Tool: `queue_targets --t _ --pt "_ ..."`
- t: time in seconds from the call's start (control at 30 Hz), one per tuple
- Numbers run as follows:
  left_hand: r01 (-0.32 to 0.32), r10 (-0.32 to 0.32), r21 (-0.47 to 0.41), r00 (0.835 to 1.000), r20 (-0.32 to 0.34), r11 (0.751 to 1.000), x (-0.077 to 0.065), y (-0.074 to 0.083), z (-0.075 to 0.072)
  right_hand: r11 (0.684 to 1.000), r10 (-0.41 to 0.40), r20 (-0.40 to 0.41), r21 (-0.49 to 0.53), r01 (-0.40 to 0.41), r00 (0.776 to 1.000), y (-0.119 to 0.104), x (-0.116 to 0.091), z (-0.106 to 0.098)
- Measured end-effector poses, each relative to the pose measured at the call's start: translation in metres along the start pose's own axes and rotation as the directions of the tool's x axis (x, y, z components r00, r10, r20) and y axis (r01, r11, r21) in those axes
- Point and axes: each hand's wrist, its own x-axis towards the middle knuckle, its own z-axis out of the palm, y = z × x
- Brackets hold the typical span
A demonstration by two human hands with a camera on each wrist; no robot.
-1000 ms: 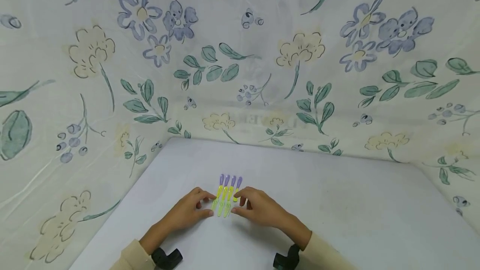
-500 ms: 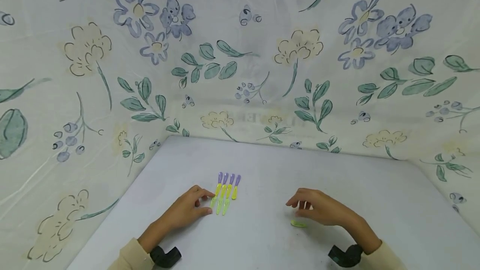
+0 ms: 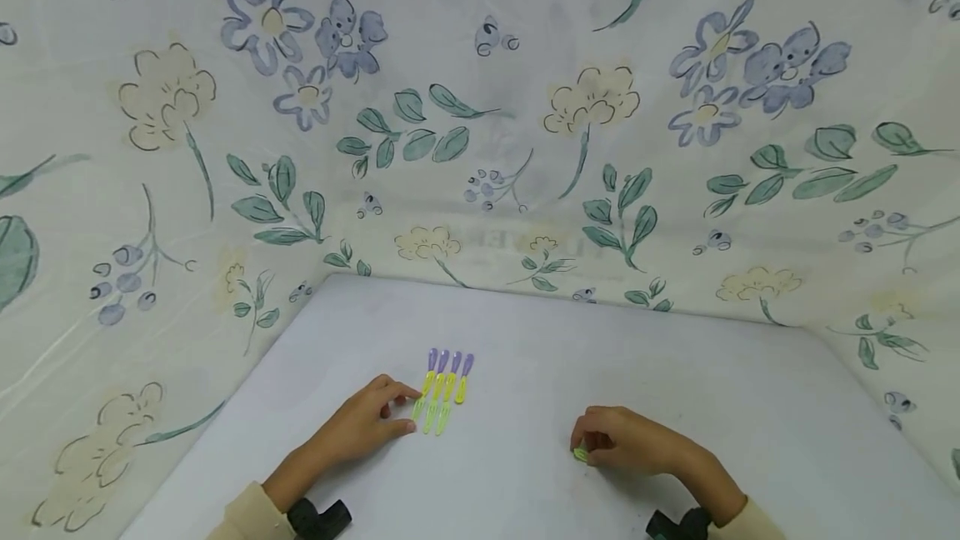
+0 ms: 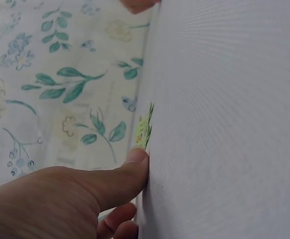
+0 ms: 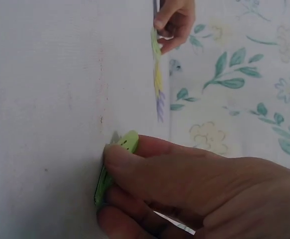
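Observation:
My right hand (image 3: 621, 440) is low over the table at the right, pinching a small flat light-green piece (image 5: 129, 141) between thumb and fingers. Fingers cover much of this piece, which has dark specks on it. My left hand (image 3: 363, 422) rests beside a row of slim plastic pieces, its index fingertip right at the leftmost green fork head (image 3: 417, 412) and its thumb apart from it. Each of three columns runs from purple (image 3: 444, 360) at the far end through yellow (image 3: 438, 387) to green fork tines. The rightmost column ends in a yellow piece (image 3: 461, 391).
A white table (image 3: 540, 357) lies under both hands. Floral sheeting (image 3: 480, 123) rises behind the table and along its left side. Black wrist cameras (image 3: 318, 518) are strapped at the cuffs.
My right hand has moved from the row to the right, come down onto the green piece lying there and taken hold of it. The left hand stays by the row.

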Motion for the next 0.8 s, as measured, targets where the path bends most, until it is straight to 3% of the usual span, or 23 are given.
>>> queue_targets --t 0.2,0.57,0.67,0.8 --pt "-0.040 0.040 -0.030 0.999 0.016 0.999 0.002 0.002 0.001 0.999 0.038 -0.062 0.025 -0.037 0.997 -0.001 -0.003 0.005" --pt "-0.021 0.022 -0.024 0.999 0.023 0.999 -0.004 -0.003 0.002 0.999 0.036 -0.192 0.018 -0.033 0.981 0.008 0.006 0.018" --pt "-0.019 0.020 -0.024 0.999 0.027 1.000 -0.006 -0.002 0.000 1.000 0.004 -0.181 0.022 0.000 0.983 0.010 0.005 0.015" --pt "-0.013 0.013 -0.011 1.000 0.011 1.000 -0.005 -0.003 -0.001 0.998 -0.041 -0.095 0.048 0.046 0.995 0.015 0.000 0.005"
